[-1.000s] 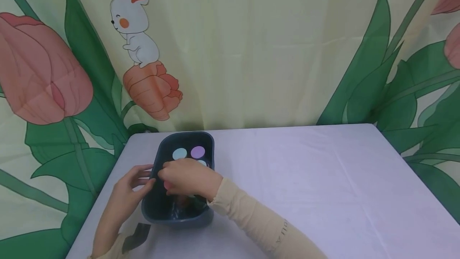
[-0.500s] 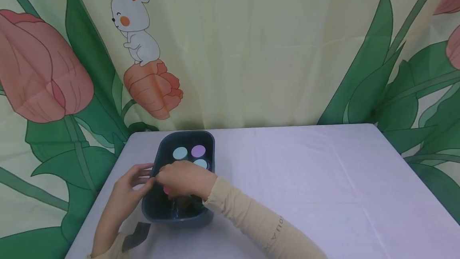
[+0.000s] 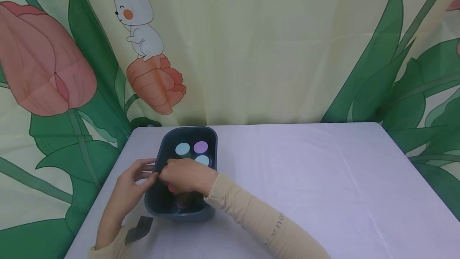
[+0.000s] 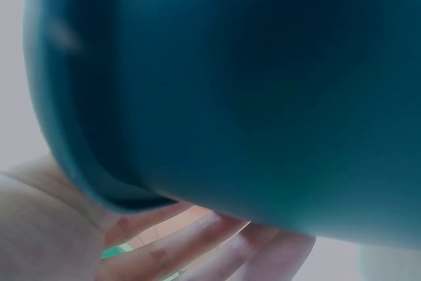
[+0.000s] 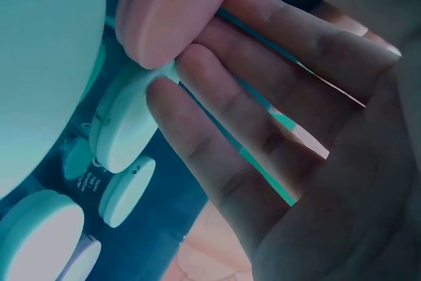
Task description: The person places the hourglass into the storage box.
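Right hand is reaching into the dark bin, fingers straight, touching a pink lid; left hand, fingers spread, is resting against the bin's rim

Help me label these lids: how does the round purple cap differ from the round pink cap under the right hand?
The round purple cap sits at the bin's far end, fully exposed and untouched; the round pink cap lies nearer, mostly hidden in the head view, against the right hand's fingers. They differ in colour. Both are round and inside the dark blue plastic bin.
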Demonstrator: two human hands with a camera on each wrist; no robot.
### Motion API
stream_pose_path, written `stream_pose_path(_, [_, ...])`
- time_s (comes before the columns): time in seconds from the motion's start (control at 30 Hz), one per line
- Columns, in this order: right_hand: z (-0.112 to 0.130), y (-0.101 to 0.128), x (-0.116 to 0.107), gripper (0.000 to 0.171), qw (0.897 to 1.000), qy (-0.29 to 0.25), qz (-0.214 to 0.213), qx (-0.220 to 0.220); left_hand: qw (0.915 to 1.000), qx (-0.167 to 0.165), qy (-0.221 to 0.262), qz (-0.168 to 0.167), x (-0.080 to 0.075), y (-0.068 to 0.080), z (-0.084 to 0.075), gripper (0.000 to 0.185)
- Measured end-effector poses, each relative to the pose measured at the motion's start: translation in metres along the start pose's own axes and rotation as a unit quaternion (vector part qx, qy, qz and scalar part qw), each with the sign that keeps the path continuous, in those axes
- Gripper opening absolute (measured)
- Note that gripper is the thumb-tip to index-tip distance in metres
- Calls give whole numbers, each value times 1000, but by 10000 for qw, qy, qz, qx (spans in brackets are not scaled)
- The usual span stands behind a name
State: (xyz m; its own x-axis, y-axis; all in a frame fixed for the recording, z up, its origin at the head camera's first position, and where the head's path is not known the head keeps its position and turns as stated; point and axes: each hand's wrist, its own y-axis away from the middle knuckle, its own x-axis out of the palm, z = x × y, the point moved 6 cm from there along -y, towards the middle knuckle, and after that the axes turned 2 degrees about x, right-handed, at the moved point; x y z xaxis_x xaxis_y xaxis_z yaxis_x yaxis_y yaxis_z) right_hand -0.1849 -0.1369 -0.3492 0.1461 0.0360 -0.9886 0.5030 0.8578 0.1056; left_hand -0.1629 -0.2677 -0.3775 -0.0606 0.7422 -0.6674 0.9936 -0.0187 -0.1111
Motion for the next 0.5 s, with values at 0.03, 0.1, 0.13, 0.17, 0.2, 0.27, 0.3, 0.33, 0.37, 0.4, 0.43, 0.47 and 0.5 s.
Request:
stream_pose_path(0.03, [0, 0, 0, 24, 10000, -9, 10, 16, 10000, -8, 3, 6, 0, 0, 0, 47])
stream_pose_path(0.1, [-1, 0, 0, 24, 10000, -23, 4, 26, 10000, -39, 22, 28, 0, 0, 1, 48])
stream_pose_path(0.13, [-2, 1, 0, 23, 10000, -36, 1, 28, 10000, -51, 24, 41, 0, 0, 1, 48])
stream_pose_path(0.17, [-2, 1, 0, 23, 10000, -52, -6, 32, 10000, -64, 31, 46, 1, 0, 2, 48])
stream_pose_path(0.2, [-3, 2, 0, 23, 10000, -78, -12, 31, 10000, -73, 33, 51, 1, 0, 2, 49])
stream_pose_path(0.27, [-3, 3, -1, 21, 9999, -149, -26, 3, 10000, -74, 22, 43, 1, 0, 1, 49])
stream_pose_path(0.3, [-3, 3, -1, 22, 9998, -176, -35, -13, 10000, -68, 16, 38, 1, 0, 1, 49])
stream_pose_path(0.33, [-3, 4, -2, 22, 9998, -205, -38, -22, 10000, -53, 5, 33, 0, 1, 0, 49])
stream_pose_path(0.37, [-4, 5, -3, 22, 9997, -226, -36, -24, 10000, -37, -1, 26, 0, 1, -1, 48])
stream_pose_path(0.4, [-4, 6, -4, 23, 9997, -227, -32, -28, 10000, -25, -8, 19, 0, 1, -1, 48])
stream_pose_path(0.43, [-5, 6, -5, 24, 9997, -230, -20, -18, 10000, -15, -18, 10, 0, 1, -2, 48])
stream_pose_path(0.47, [-5, 8, -6, 26, 9998, -218, -19, -10, 10000, -3, -34, 3, -1, 1, -3, 47])
stream_pose_path(0.5, [-6, 9, -7, 28, 9998, -184, -19, 6, 10000, 5, -52, -2, -1, 2, -3, 47])
